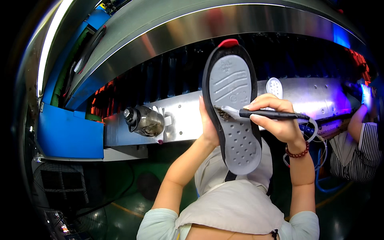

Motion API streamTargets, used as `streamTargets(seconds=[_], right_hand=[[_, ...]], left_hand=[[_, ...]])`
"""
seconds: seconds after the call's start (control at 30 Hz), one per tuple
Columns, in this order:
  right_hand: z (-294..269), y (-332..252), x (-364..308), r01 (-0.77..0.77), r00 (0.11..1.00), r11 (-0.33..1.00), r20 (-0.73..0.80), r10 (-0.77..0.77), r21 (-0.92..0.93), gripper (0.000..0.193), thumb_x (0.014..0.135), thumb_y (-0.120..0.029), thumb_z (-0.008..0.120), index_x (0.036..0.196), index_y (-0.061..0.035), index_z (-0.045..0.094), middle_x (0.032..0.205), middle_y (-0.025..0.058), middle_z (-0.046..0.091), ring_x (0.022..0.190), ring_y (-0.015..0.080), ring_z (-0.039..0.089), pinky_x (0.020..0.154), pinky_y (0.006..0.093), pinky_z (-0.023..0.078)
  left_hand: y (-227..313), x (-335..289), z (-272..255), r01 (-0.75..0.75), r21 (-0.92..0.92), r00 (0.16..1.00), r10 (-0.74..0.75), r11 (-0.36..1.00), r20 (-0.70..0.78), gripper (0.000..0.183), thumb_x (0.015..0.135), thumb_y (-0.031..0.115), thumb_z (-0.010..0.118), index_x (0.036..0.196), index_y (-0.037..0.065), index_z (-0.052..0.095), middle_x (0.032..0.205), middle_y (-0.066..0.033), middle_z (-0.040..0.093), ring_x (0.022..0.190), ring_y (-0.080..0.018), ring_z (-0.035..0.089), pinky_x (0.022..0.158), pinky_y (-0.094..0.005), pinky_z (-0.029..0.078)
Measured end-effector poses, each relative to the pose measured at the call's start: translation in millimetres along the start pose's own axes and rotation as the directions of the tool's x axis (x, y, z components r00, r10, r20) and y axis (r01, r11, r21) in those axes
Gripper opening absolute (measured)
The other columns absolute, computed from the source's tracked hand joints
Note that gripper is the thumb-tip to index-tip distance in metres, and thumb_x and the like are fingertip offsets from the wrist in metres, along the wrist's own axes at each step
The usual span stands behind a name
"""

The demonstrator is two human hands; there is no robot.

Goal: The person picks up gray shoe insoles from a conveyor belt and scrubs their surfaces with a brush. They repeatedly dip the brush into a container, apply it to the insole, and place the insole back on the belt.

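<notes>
A shoe sole [236,92] stands nearly upright in front of me, grey inside with a black rim and a red tip at its far end. Grooves cross its upper half and small round dimples dot the lower half. My left hand [209,128] grips its left edge, with the thumb along the rim and the other fingers hidden behind. Between the thumb and fingers of my right hand [278,118] is a brush [268,114] with a black handle and a pale hose at its rear end. Its dark bristle tips touch the sole's middle near the left edge.
A metal ledge [188,108] runs across, bearing a dark translucent bottle [147,121] at left and a white dimpled oval piece [274,87] behind my right hand. Beyond are dark rollers and a curved conveyor [172,34] carrying another sole [90,50]. A co-worker in stripes [366,152] sits at right.
</notes>
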State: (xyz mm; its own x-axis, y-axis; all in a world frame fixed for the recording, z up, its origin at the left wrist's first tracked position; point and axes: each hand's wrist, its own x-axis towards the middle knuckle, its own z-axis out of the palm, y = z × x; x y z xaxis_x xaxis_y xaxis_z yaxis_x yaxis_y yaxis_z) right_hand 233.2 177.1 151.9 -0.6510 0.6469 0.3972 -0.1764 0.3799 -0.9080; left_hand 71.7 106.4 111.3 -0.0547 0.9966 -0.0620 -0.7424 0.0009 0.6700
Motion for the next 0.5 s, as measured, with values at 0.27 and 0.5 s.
streamTargets(seconds=[0.27,0.5], right_hand=[[-7,-11,-13,-0.126,0.989,0.989,0.092,0.118,0.082,0.020,0.068,-0.002,0.066,0.087,-0.0012,0.064,0.082,0.0089,0.062,0.079,0.0162,0.055,0.073,0.0255,0.044],[-11,-15,-21,-0.040,0.969,0.984,0.248,-0.005,0.175,0.021,0.065,-0.002,0.069,0.085,-0.0037,0.065,0.085,0.0051,0.065,0.079,0.0164,0.057,0.076,0.0274,0.042]], left_hand=[[18,17,5,-0.239,-0.086,0.970,0.242,0.967,0.019,0.097,0.070,0.078,0.018,0.128,0.001,0.028,0.116,-0.0281,0.043,0.100,-0.0363,0.050,0.084,-0.0448,0.043],[35,23,-3,-0.353,-0.198,0.907,0.387,0.914,0.167,0.092,0.073,0.074,0.027,0.133,0.004,0.022,0.122,-0.0296,0.036,0.105,-0.0416,0.045,0.087,-0.0483,0.039]])
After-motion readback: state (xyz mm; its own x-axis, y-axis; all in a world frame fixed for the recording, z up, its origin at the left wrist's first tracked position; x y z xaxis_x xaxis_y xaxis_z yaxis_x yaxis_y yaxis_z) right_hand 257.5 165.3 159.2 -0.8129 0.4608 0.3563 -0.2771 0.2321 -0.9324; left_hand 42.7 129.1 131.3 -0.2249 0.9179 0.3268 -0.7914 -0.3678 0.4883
